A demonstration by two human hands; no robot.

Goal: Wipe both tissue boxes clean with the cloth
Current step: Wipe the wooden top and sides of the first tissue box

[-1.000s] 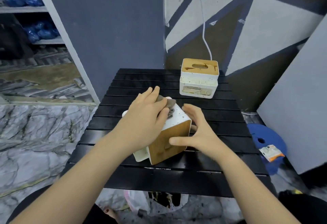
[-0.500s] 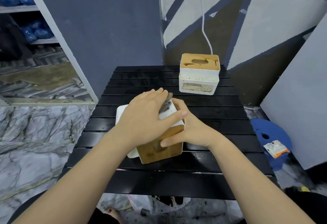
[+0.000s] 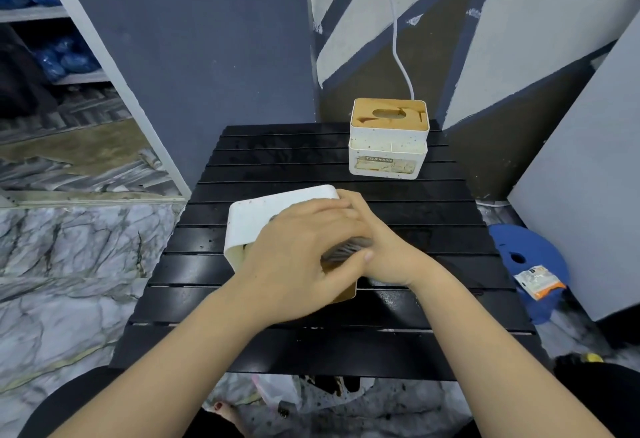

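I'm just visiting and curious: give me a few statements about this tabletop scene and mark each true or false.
1. The near tissue box lies tipped on its side. True.
2. The far tissue box stands upright with its wooden lid on top. True.
3. The grey cloth lies on the floor. False: it is under the left hand, against the near box.
4. The right hand rests on the far box. False: it steadies the near box.
5. The table is white. False: black slats.

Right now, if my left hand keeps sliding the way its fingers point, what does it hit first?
Probably your right hand: the left hand, pressing the cloth on the near tissue box, points right, at it. Depth is unclear.
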